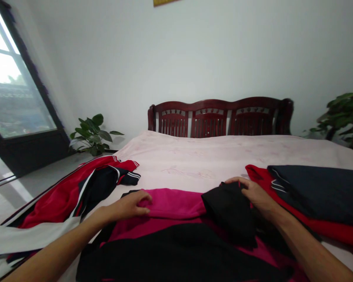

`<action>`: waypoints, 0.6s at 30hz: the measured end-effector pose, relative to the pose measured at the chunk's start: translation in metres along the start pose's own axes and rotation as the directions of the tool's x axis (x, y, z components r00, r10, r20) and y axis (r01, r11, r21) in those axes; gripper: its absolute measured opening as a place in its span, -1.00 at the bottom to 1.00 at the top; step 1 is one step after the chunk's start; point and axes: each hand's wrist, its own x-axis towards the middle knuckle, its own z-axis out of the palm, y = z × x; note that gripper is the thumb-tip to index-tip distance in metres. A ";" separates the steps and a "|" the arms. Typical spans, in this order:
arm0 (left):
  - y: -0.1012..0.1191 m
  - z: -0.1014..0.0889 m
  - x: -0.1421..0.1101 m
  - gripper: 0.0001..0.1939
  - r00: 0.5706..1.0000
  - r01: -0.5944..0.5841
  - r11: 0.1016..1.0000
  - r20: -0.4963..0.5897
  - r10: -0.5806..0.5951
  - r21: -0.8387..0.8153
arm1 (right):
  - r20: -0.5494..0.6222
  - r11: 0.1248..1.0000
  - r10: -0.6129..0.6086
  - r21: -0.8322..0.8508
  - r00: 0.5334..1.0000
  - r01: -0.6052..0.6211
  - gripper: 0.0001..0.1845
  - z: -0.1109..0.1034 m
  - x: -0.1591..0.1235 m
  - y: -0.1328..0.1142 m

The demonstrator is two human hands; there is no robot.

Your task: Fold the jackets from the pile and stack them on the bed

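As our right hand (255, 194) grasps the pink-and-black garment (173, 204) at its two o'clock, our left hand (130, 204) curves, released, at ten. Folded clothes (317, 192) lie at three o'clock.

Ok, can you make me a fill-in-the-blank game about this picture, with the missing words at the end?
1. The front garment is black and bright ____.
2. The hand touching the bunched black cloth is the person's ____ one.
3. The dark folded clothing lies on top of ____ cloth.
4. The carved wooden headboard stands at the far end of the ____.

Missing words: pink; right; red; bed.
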 end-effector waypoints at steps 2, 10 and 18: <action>0.027 0.009 0.007 -0.41 0.999 -0.019 0.948 -0.049 0.003 -0.319 | 0.012 0.998 -0.041 -0.051 0.999 0.042 -0.55 0.003 0.009 -0.022; 0.099 0.105 0.068 -0.40 0.965 0.255 0.200 0.237 -0.110 -0.946 | 0.193 0.998 0.031 -0.065 0.981 -0.019 -0.50 0.065 0.051 -0.070; 0.062 0.103 0.073 -0.72 0.916 0.188 -0.312 0.281 -0.287 -0.931 | 0.176 0.997 -0.057 -0.038 0.983 0.065 -0.34 0.029 0.063 -0.008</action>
